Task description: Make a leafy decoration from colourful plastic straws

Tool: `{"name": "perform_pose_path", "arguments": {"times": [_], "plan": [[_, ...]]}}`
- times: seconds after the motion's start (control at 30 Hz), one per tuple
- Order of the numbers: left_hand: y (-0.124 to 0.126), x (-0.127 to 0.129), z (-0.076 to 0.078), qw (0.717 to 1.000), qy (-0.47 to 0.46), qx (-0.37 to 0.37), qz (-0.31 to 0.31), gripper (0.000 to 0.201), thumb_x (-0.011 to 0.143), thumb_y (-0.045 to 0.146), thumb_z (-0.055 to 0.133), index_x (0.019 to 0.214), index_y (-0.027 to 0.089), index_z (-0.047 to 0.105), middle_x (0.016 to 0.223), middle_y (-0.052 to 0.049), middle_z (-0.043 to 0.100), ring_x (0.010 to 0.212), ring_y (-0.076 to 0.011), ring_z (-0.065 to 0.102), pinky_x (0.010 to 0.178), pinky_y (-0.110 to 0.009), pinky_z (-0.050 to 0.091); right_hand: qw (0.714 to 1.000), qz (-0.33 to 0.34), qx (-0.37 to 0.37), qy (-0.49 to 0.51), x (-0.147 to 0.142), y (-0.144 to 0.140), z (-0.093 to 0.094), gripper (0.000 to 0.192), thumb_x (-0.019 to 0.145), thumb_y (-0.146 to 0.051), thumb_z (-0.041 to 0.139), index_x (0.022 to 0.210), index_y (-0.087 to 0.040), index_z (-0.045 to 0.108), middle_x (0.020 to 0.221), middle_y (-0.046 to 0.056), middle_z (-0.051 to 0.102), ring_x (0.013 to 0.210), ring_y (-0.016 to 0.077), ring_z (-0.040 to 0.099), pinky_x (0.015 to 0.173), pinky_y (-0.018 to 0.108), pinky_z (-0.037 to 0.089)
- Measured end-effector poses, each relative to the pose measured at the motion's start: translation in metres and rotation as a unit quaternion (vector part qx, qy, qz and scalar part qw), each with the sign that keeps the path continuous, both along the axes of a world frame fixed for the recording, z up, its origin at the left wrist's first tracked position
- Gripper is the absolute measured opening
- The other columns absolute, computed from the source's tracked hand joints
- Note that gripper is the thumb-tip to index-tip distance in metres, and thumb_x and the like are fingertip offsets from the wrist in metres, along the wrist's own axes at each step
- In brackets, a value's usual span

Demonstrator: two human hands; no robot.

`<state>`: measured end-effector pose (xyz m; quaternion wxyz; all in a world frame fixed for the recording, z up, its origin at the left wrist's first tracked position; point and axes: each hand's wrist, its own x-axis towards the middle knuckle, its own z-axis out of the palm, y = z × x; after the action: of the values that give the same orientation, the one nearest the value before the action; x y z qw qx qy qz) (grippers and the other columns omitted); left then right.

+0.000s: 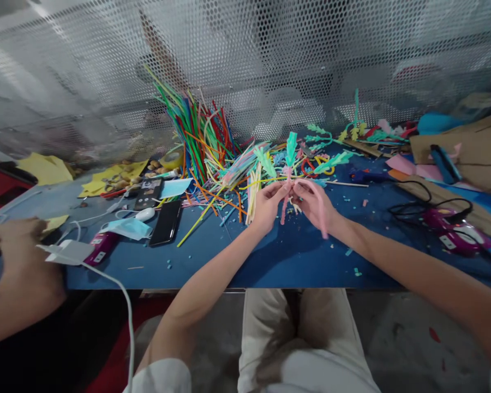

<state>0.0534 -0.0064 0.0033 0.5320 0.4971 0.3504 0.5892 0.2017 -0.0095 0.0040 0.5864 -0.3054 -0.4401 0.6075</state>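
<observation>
Perforated metal mesh (237, 49) rises along the far side of a blue tabletop (213, 267) scattered with small trimmings (357, 272). Around its middle, the person's left hand (268, 204) and right hand (314, 204) nearly meet, both pinching a pink fuzzy stem (321, 215) between thumb and fingers; one length of it arches over the right hand and droops toward the near side. Just beyond the fingertips, a green leafy piece (291, 150) stands upright above the pink. Far and to the left, a tall sheaf of coloured stems (196, 136) stands near the mesh. Nearer on the left lie a black phone (166, 222) and a light blue mask (133, 228), with another person's hand (24, 262) at the left edge. On the right, a purple device (458, 234) with a black cable (411, 202) lies near brown cardboard (474, 144)
</observation>
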Motion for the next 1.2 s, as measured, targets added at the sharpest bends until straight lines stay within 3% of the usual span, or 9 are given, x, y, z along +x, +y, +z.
{"name": "perform_pose_path", "arguments": {"times": [0.17,0.27,0.47,0.57,0.7,0.8,0.93,1.07,1.2], "plan": [[-0.004,-0.003,0.004,0.999,0.028,-0.014,-0.008,0.035,0.082,0.054,0.092,0.087,0.020,0.084,0.088,-0.005,0.081,0.078,-0.0162,0.071,0.078,-0.029,0.058,0.999,-0.016,0.028,-0.040,0.012,-0.002,-0.001,0.043,0.072,-0.060,0.096,0.091,-0.026,0.077,0.086,0.000,0.066,0.073,0.0143,0.053,0.068,0.032,0.047],[-0.010,-0.001,0.010,0.999,0.041,-0.022,-0.022,0.034,0.084,0.053,0.090,0.090,0.021,0.084,0.088,-0.005,0.081,0.080,-0.0179,0.074,0.083,-0.031,0.059,0.995,-0.040,0.056,-0.075,0.021,-0.002,-0.003,0.038,0.076,-0.057,0.095,0.090,-0.026,0.079,0.092,0.002,0.070,0.081,0.0170,0.060,0.076,0.034,0.053],[-0.011,-0.002,0.013,0.991,0.047,-0.064,-0.104,0.037,0.084,0.055,0.088,0.082,0.019,0.079,0.074,-0.006,0.076,0.075,-0.0202,0.074,0.077,-0.032,0.056,0.976,-0.079,0.144,-0.142,0.029,0.001,-0.008,0.029,0.085,-0.052,0.090,0.085,-0.026,0.077,0.092,0.002,0.071,0.087,0.0189,0.064,0.083,0.035,0.055],[-0.009,-0.005,0.014,0.985,0.030,-0.086,-0.144,0.034,0.080,0.051,0.089,0.079,0.019,0.076,0.075,-0.006,0.076,0.074,-0.0195,0.072,0.075,-0.032,0.054,0.973,-0.051,0.175,-0.139,0.030,0.005,-0.014,0.029,0.090,-0.054,0.085,0.088,-0.027,0.077,0.094,0.002,0.069,0.088,0.0185,0.064,0.084,0.034,0.055],[-0.009,-0.002,0.020,0.980,0.031,-0.110,-0.163,0.034,0.082,0.050,0.086,0.089,0.018,0.077,0.076,-0.005,0.077,0.070,-0.0173,0.066,0.072,-0.032,0.051,0.978,-0.023,0.168,-0.124,0.032,0.008,-0.015,0.033,0.088,-0.057,0.086,0.084,-0.026,0.076,0.097,0.004,0.069,0.093,0.0204,0.064,0.083,0.035,0.055],[-0.008,0.006,0.024,0.977,0.035,-0.101,-0.184,0.039,0.083,0.055,0.087,0.086,0.019,0.072,0.073,-0.005,0.074,0.067,-0.0171,0.062,0.069,-0.032,0.049,0.987,-0.026,0.137,-0.078,0.035,0.007,-0.010,0.033,0.084,-0.056,0.090,0.083,-0.027,0.076,0.090,0.003,0.067,0.083,0.0194,0.061,0.076,0.035,0.054],[-0.007,0.020,0.018,0.986,0.035,-0.061,-0.152,0.042,0.093,0.060,0.081,0.086,0.020,0.071,0.077,-0.006,0.073,0.061,-0.0149,0.054,0.062,-0.033,0.046,0.996,-0.020,0.072,-0.048,0.040,0.010,-0.007,0.039,0.076,-0.061,0.094,0.083,-0.027,0.076,0.077,0.000,0.063,0.063,0.0151,0.053,0.063,0.034,0.049],[-0.008,0.016,0.010,0.992,0.031,-0.049,-0.115,0.043,0.091,0.062,0.083,0.089,0.021,0.074,0.079,-0.006,0.075,0.059,-0.0139,0.054,0.058,-0.033,0.048,0.989,-0.050,0.094,-0.106,0.042,0.016,-0.012,0.041,0.075,-0.062,0.095,0.084,-0.025,0.080,0.079,0.001,0.066,0.068,0.0158,0.056,0.065,0.033,0.048],[-0.008,-0.006,0.006,0.992,0.097,0.013,-0.084,0.045,0.089,0.067,0.082,0.094,0.022,0.075,0.076,-0.003,0.075,0.061,-0.0156,0.061,0.059,-0.033,0.051,0.983,-0.009,0.116,-0.142,0.038,0.015,-0.016,0.038,0.081,-0.061,0.090,0.089,-0.025,0.084,0.090,0.004,0.075,0.077,0.0181,0.060,0.071,0.034,0.050]]}}
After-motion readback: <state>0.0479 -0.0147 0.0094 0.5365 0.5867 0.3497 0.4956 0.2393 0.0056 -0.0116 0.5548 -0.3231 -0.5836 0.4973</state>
